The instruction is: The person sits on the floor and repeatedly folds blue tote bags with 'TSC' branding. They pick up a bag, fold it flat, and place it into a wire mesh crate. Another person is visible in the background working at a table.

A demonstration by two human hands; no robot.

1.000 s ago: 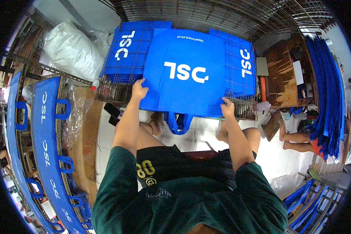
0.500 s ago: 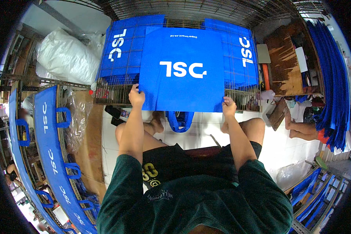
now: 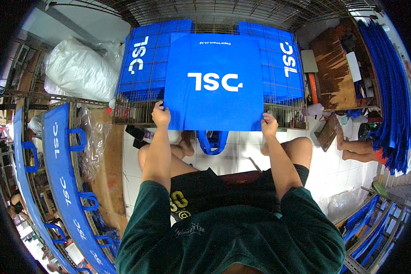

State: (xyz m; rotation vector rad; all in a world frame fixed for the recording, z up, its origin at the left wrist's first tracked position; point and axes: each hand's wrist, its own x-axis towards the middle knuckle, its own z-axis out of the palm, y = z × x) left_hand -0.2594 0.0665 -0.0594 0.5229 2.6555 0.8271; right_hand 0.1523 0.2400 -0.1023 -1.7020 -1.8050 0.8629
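A flat blue tote bag (image 3: 213, 107) with white printing lies spread in front of me on top of a wire rack. Its printing faces upside down to me. My left hand (image 3: 160, 114) has its fingers closed at the bag's left edge, near the front. At the front right corner, my right hand (image 3: 269, 124) pinches the edge between thumb and fingers. A blue loop handle (image 3: 212, 142) hangs below the bag's front edge, above the floor; where it joins is hidden.
Stacks of printed blue fabric pieces (image 3: 146, 57) fill the wire rack (image 3: 137, 112) on both sides. A white plastic-wrapped bundle (image 3: 77, 68) lies at the far left. Racks of blue bags (image 3: 59, 150) stand left, and blue strips (image 3: 388, 100) hang right. Another person's legs (image 3: 358, 148) show at the right.
The view has shifted very slightly. Both hands keep their hold at the bag's edges, and the bag stays spread in the same place.
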